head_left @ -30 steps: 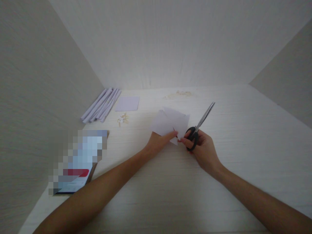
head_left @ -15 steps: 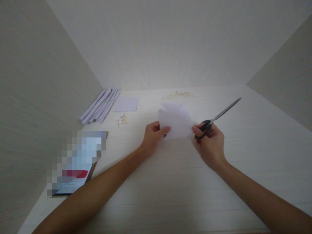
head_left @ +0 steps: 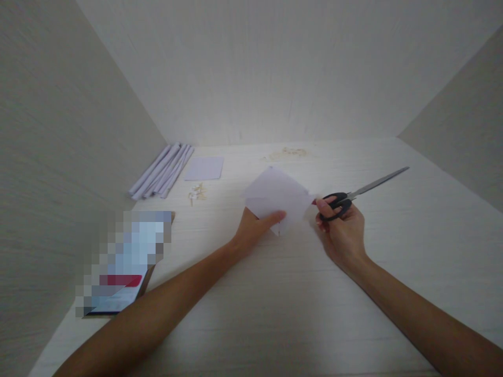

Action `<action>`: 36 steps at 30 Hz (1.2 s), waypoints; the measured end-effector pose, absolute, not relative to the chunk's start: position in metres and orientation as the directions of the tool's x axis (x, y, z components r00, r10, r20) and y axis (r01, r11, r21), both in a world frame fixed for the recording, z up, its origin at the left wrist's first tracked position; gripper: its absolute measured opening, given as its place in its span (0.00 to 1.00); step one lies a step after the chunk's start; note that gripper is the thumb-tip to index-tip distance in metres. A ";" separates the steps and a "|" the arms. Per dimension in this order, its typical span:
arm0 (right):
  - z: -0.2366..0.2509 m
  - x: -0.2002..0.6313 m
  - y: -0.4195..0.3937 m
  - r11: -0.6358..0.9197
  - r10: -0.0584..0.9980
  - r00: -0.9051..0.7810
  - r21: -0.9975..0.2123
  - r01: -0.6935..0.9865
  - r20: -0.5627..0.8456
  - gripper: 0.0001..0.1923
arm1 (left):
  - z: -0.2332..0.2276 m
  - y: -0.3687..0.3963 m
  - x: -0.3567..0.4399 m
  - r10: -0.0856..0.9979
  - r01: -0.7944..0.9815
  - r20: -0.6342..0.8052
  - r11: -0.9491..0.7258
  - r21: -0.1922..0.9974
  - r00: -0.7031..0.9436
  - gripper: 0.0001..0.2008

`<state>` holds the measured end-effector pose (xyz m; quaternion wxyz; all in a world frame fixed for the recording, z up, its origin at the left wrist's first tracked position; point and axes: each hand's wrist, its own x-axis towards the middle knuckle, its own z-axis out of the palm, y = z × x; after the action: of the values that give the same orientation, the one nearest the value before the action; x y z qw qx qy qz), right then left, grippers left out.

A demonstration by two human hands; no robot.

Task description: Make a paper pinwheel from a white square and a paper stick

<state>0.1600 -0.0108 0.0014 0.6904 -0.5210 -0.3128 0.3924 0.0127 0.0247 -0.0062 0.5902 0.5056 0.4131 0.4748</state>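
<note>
The left hand (head_left: 255,226) pinches a folded sheet of white paper (head_left: 277,198) near its lower edge, thumb on top and fingers beneath, so the sheet stands slightly off the worktop (head_left: 275,293) with its broad face turned toward the camera; gripping it low leaves most of the sheet free and in plain sight. The right hand (head_left: 341,230) is closed around the black handles of the scissors (head_left: 356,195), fingers through the loops, with the blades together and pointing away to the right, well clear of the paper. Held that way, the tool is out of the way while the fingertips of that hand sit just beside the paper's right corner; whether they touch it is hard to tell. Both forearms rest low over the worktop, which steadies the hands. Farther back on the left lie a bundle of paper rolls (head_left: 162,170) against the wall, a flat square sheet (head_left: 204,168) beside them, and a small cluster of clippings (head_left: 196,192) in front of it. More scraps (head_left: 288,153) lie near the back wall. A pixelated booklet (head_left: 126,262) sits at the near left edge, apart from the work in hand.
</note>
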 end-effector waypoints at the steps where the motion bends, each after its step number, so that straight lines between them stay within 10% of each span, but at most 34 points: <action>1: 0.001 0.159 -0.012 0.132 0.881 0.472 -0.966 -0.220 0.013 0.10 | -0.007 0.025 0.014 0.984 -0.163 0.004 0.025 0.986 0.178 0.17; 8: 0.000 0.147 -0.021 0.007 0.976 0.217 -0.992 -0.128 -0.021 0.14 | -0.006 0.023 0.019 0.989 -0.163 -0.041 0.064 0.985 0.140 0.12; 36: 0.003 0.147 -0.022 -0.006 0.990 0.138 -0.995 -0.100 -0.020 0.16 | 0.009 0.016 0.021 0.992 0.017 -0.068 0.066 0.998 0.108 0.06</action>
<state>0.1466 -0.0220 0.0033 0.5546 -0.5115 -0.4353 0.4913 0.0213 0.0163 0.0093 0.5395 0.5128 0.4919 0.4516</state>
